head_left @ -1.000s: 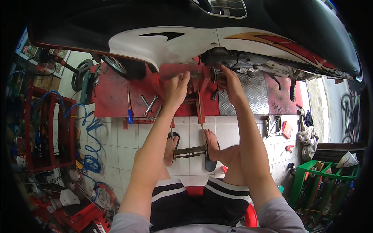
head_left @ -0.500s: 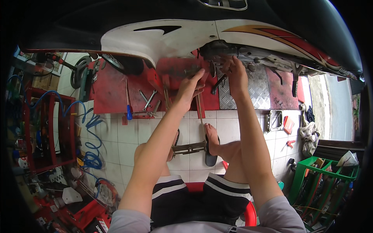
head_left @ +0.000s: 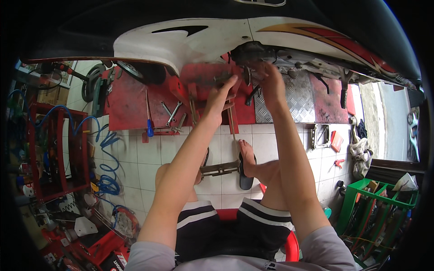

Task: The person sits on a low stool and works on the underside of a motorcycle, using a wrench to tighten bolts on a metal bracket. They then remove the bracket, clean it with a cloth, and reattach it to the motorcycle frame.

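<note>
A motor scooter with a white side panel (head_left: pixel 199 38) spans the top of the view, over a red work stand (head_left: pixel 129 101). My left hand (head_left: pixel 221 93) is beside a red frame part (head_left: pixel 178 88) under the panel, thumb and fingers apart; I see nothing held in it. My right hand (head_left: pixel 272 86) reaches up to the dark underside part (head_left: pixel 248 52) of the scooter. Its fingertips are smeared by motion and partly lost against the dark metal, so any grip is hidden.
A blue-handled screwdriver (head_left: pixel 149 122) and wrenches (head_left: pixel 172 113) lie on the stand's left part. A metal bar (head_left: pixel 220 169) is between my feet. At left are a coiled blue air hose (head_left: pixel 108 169) and a red rack (head_left: pixel 40 149); at right, a green tool rack (head_left: pixel 361 198).
Both hands have shifted slightly; the right fingers have moved a little left at the dark part. The whole view has tilted slightly, with the scooter a bit higher in it.
</note>
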Demonstrator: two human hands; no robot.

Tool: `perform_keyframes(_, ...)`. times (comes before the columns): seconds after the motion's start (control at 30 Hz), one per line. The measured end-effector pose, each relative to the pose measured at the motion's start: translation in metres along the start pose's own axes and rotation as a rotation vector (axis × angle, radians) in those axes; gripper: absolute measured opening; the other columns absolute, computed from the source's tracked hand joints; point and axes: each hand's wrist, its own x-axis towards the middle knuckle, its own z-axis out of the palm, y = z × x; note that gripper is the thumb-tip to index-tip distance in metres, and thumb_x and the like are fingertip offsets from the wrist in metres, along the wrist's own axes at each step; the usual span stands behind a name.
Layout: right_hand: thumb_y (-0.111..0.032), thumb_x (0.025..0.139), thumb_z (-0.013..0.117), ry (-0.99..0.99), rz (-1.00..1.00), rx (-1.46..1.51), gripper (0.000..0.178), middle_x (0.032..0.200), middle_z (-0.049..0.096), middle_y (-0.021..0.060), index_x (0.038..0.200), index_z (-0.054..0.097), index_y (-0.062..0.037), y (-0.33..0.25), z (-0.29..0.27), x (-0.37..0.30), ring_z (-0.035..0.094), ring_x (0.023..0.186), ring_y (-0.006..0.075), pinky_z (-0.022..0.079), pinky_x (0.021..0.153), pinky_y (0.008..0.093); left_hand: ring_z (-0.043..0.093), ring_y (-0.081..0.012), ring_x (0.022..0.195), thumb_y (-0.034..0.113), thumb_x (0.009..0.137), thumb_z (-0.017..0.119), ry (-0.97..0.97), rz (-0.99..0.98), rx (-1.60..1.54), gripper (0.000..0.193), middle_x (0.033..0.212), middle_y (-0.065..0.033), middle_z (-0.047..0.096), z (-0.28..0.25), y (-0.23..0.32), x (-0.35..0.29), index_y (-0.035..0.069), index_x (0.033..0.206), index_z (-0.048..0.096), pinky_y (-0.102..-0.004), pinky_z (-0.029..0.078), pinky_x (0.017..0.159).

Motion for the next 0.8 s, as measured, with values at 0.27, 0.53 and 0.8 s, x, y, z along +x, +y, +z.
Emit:
perform_keyframes(0.27,-0.041,0.101,0.04,-0.006,0.014,0.049,0.046,0.127,0.064,0.0058,0.118,0.064,-0.0058,0.0032,0.003,0.0013,0.054,0.119,0.018,0.037,0.099,0.0361,0.063,-0.0121,0.089,0.052,0.078,0.078,-0.03,-0.017,0.028,0.063,0.117,0.0019,0.061,-0.0029,0.002,0.0012,0.018,0.127,0.061,-0.0291,0.051,0.073)
perform_keyframes(0.53,-0.04,0.101,0.041,-0.02,0.038,-0.022,0.047,0.127,0.064,0.0104,0.12,0.064,-0.004,0.0033,-0.0007,0.0062,0.052,0.123,0.0206,0.037,0.101,0.0393,0.063,-0.0126,0.089,0.052,0.077,0.079,-0.013,-0.007,0.036,0.063,0.115,0.0024,0.061,-0.0017,0.004,-0.0031,0.018,0.126,0.058,-0.03,0.051,0.073)
perform_keyframes(0.8,-0.04,0.101,0.039,0.039,0.002,0.022,0.051,0.129,0.063,0.0106,0.122,0.064,-0.001,0.0019,-0.0026,0.0055,0.05,0.123,0.0195,0.037,0.101,0.039,0.064,-0.0126,0.088,0.05,0.076,0.081,-0.003,-0.018,0.047,0.062,0.113,0.002,0.062,-0.0012,0.0074,-0.0042,0.018,0.124,0.058,-0.0311,0.051,0.073)
